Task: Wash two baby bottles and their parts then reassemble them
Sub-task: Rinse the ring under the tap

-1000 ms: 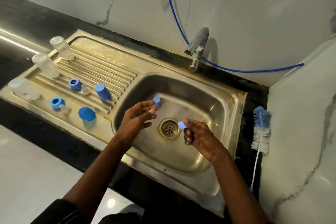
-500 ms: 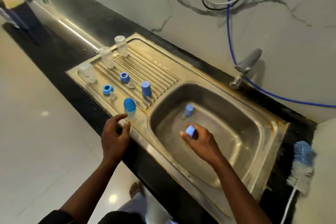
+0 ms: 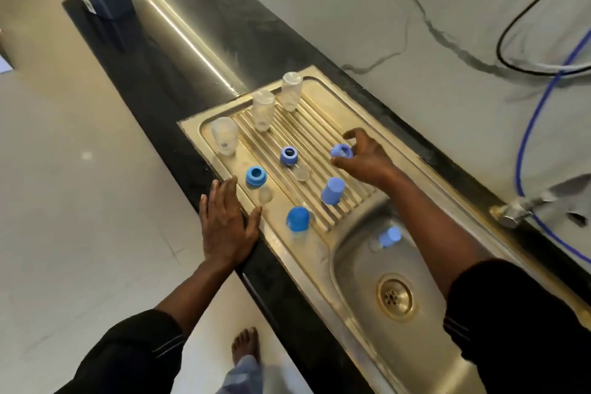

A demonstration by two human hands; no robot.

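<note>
Setting the blue ring [image 3: 341,151] down: your right hand [image 3: 364,161] pinches it over the drainboard [image 3: 319,125]; lower it level, clear of the blue cap [image 3: 332,190]. Your left hand [image 3: 227,224] lies flat, empty, on the counter edge [image 3: 192,176].

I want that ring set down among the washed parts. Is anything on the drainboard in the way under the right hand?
Nothing visible. The right hand pinches the blue plastic ring over bare ribs of the steel drainboard; the blue screw collar and the blue cylindrical cap stand clear to either side.
</note>
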